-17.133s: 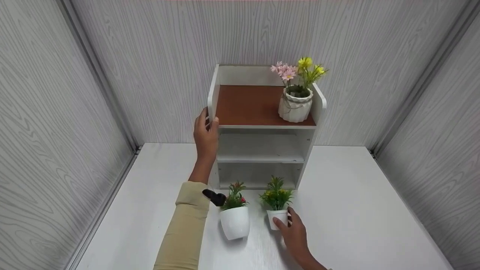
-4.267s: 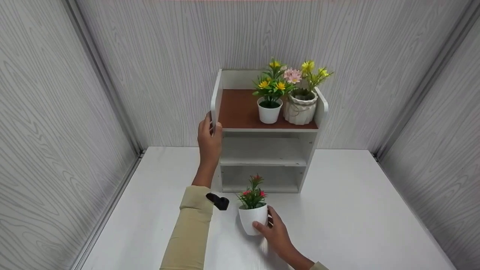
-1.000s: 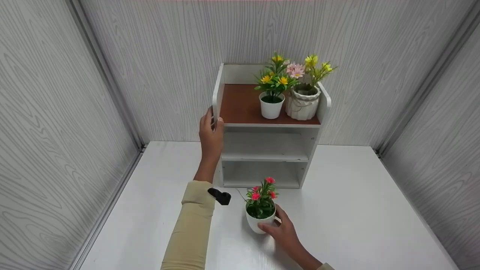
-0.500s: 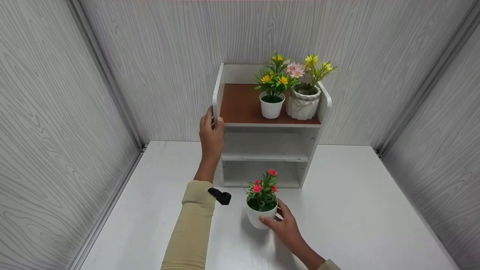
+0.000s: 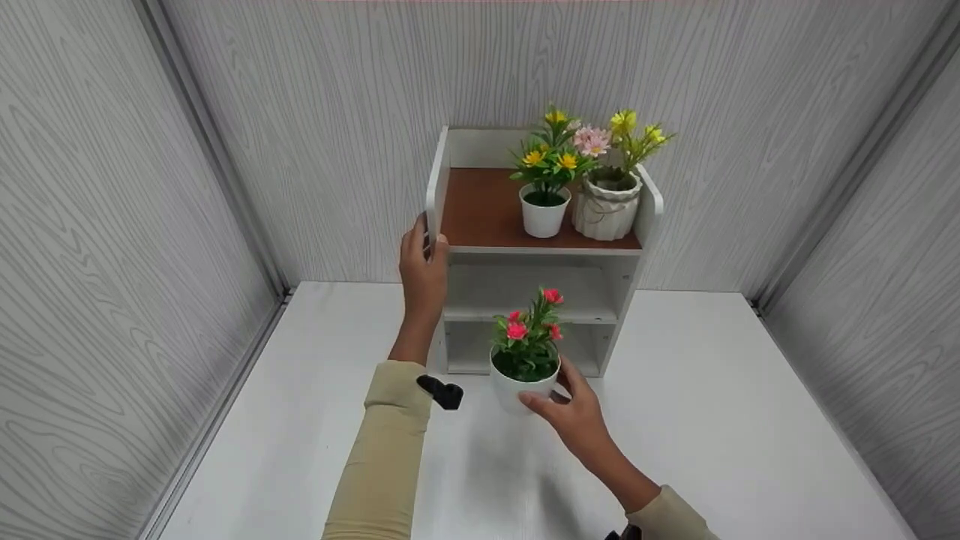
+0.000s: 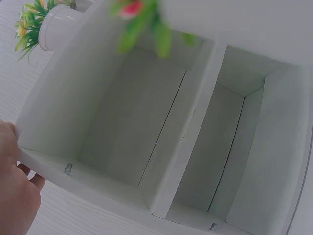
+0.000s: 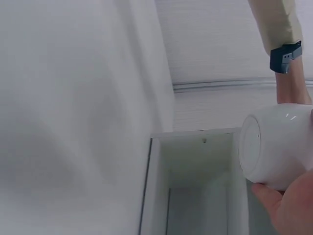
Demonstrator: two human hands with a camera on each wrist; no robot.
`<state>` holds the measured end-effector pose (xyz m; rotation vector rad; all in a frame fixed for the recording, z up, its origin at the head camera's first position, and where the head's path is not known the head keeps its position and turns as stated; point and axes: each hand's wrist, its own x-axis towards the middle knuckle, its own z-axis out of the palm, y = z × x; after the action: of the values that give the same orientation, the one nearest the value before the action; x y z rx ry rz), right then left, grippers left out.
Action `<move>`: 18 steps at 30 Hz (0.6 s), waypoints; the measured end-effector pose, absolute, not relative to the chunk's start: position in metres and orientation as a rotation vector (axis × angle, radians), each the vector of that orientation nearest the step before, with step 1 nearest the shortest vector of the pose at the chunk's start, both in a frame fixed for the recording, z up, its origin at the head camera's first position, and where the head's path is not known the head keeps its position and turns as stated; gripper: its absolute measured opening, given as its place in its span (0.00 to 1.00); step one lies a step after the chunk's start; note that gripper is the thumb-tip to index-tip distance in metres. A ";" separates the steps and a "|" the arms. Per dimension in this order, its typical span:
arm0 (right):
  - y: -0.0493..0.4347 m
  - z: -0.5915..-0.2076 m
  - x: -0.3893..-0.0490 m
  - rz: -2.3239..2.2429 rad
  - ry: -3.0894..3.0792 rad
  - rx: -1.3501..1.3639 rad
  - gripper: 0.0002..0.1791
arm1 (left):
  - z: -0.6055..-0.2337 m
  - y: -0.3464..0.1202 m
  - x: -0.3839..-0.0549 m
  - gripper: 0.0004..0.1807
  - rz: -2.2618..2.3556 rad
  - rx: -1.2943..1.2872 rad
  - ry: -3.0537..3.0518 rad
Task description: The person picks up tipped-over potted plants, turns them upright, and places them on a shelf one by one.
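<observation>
My right hand (image 5: 581,420) grips a white flower pot (image 5: 517,390) with red artificial flowers, raised above the table in front of the shelf unit. In the right wrist view the pot (image 7: 276,147) shows its smooth side and round base, thumb and fingers around it. My left hand (image 5: 424,274) holds the left side panel of the white shelf unit (image 5: 540,251), thumb in front and fingers behind. On the brown top board stand a small white pot (image 5: 542,219) with yellow flowers and a ribbed cream pot (image 5: 606,214) with pink and yellow flowers.
Two lower compartments (image 6: 132,112) of the unit face me. The unit stands on a white table (image 5: 712,420), with grey wood-grain panels (image 5: 337,112) behind and on both sides. A black wrist camera (image 5: 441,392) sits at my left sleeve.
My right hand has lifted the red-flowered pot off the table and toward the shelf unit. Earlier, the yellow-flowered pot went from the table to the top board. My left hand keeps its hold.
</observation>
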<state>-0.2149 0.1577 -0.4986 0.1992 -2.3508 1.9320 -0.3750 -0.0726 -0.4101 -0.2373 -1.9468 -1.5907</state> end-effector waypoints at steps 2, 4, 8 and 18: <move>0.156 -0.488 -0.218 1.928 -2.327 0.239 0.49 | -0.411 -0.073 -0.375 0.31 -1.586 -0.242 -1.948; 0.155 -0.478 -0.222 1.923 -2.311 0.267 0.49 | -0.410 -0.073 -0.375 0.31 -1.572 -0.233 -1.953; 0.149 -0.460 -0.230 1.930 -2.269 0.336 0.49 | -0.410 -0.073 -0.375 0.31 -1.574 -0.219 -1.949; 0.135 -0.422 -0.250 1.821 -2.178 0.469 0.48 | -0.410 -0.074 -0.375 0.31 -1.599 -0.217 -1.953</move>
<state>-0.2502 0.1350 -0.4219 0.4691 -2.1776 1.8214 -0.3751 -0.0736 -0.4098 -0.2170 -1.9533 -1.5989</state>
